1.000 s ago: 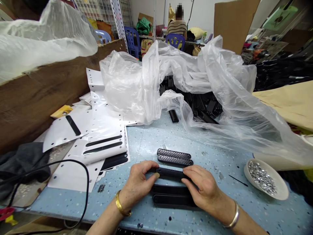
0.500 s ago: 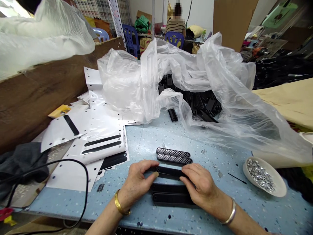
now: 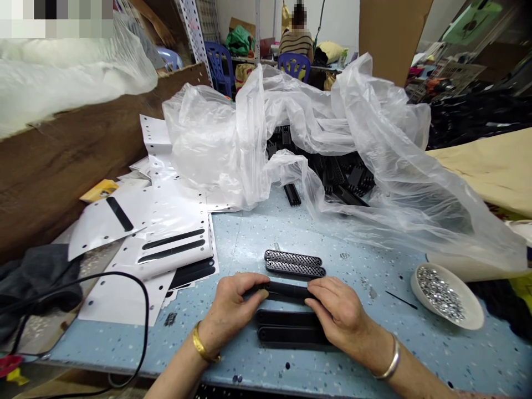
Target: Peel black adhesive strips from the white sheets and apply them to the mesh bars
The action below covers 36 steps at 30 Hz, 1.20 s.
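1. The bumpy bars [image 3: 294,263] lie side by side on the blue table [image 3: 233,244]. All the places here are told from them.
2. The black bar [image 3: 286,291] is just on the near side of the bumpy bars. It does not touch them, and it points almost the same way.
3. The left hand [image 3: 235,302] pinches the left end of the black bar with thumb and finger. The right hand [image 3: 341,310] has fingers and thumb on the right end. So both hands grip the same thing.
4. The step in hand looks like making things line up along the black bar. A thin strip may sit on top, but it is black on black, so I cannot tell.
5. I think the next move calls for two level ends and a soft, even push, so nothing goes crooked.
6. More to the near side of the bumpy bars, past the black bar, are two smooth bars [image 3: 291,328]. The right hand hides their right ends.
7. Left of the bumpy bars are white sheets [image 3: 124,299] with black strips [image 3: 172,239].
8. Right of them are a thin black stick [image 3: 401,300] and a white bowl [image 3: 476,320] of shiny bits [image 3: 440,293].
9. Behind them is a see-through bag [image 3: 211,149] with black pieces [image 3: 357,177] showing.
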Each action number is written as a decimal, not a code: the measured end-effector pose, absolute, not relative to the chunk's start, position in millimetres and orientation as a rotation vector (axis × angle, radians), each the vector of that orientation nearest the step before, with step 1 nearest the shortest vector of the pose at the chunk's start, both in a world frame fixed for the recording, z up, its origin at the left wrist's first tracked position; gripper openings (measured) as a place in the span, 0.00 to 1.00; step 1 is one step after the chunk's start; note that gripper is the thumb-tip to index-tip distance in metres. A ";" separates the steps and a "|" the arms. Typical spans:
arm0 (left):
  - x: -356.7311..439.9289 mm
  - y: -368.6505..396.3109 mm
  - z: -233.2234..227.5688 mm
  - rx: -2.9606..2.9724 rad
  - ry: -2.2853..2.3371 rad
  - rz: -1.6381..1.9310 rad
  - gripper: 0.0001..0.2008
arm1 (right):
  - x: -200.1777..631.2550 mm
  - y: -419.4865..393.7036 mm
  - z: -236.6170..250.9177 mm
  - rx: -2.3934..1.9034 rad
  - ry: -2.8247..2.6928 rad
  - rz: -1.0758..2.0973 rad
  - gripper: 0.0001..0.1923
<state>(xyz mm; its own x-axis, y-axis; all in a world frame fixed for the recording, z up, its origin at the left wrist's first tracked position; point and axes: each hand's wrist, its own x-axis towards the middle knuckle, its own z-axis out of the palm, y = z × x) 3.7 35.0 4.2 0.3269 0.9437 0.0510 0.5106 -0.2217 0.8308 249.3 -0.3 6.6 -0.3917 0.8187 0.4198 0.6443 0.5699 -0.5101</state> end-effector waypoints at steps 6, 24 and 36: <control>5.4 37.2 8.3 1.786 1.305 0.715 0.09 | 251.7 -1.7 6.8 -1.143 -2.095 0.378 0.09; 6.4 37.2 11.6 1.731 1.312 0.686 0.08 | 250.7 -1.5 5.8 -1.151 -2.083 0.366 0.09; 7.1 37.5 12.2 1.715 1.309 0.675 0.08 | 253.0 -2.6 8.6 -1.157 -2.053 0.365 0.08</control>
